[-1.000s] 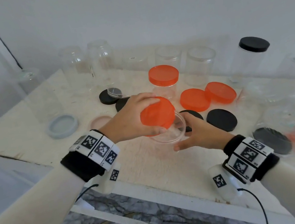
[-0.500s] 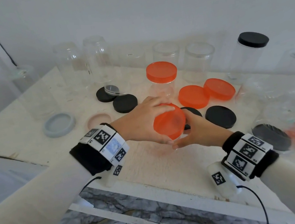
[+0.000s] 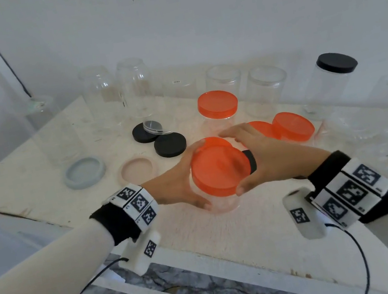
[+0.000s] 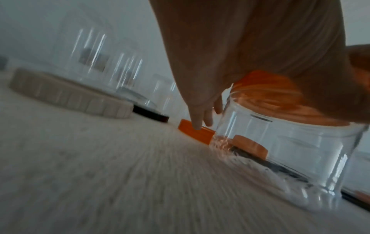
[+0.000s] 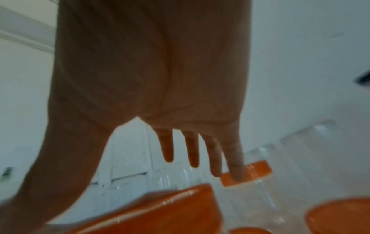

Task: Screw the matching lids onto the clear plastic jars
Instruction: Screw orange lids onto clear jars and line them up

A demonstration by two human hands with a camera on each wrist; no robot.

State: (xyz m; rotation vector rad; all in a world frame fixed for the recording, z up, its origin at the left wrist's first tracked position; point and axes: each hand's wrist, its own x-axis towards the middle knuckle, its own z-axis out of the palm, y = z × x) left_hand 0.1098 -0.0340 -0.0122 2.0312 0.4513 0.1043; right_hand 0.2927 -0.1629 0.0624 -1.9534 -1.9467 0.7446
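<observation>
Sitting on the jar now, the orange lid needs twisting; left hand grips jar, right hand looks open.

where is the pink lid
In the head view, the pink lid lies on the table left of centre, between the grey lid and the left hand.

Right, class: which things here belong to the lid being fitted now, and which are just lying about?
In use: orange lid, the jar under it, left hand, right hand.

Lying about: grey lid, pink lid, black lids, loose orange lids, orange-lidded jar, black-lidded jar, empty jars at the back.
</observation>
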